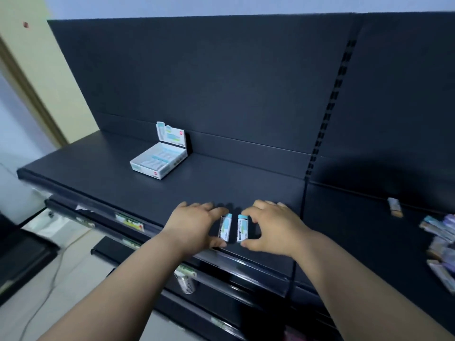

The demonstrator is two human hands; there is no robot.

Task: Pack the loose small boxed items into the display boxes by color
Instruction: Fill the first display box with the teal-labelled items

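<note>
1. Left hand (194,225) — its grip is clamped end to end on a slim, rectangular teal-and-white carton (225,228), long axis running front to back.
2. Right hand (273,227) pinches the twin carton (243,228) likewise, parallel and just beside the first.
3. Both are near the front edge of the matte dark shelf (221,183) — the open cardboard display box (158,159) stands well apart, back left.

It is a shop. Dark metal shelving (221,188) on a slotted upright (330,104) carries edge price labels (129,221) and an open display box (158,157).
</note>
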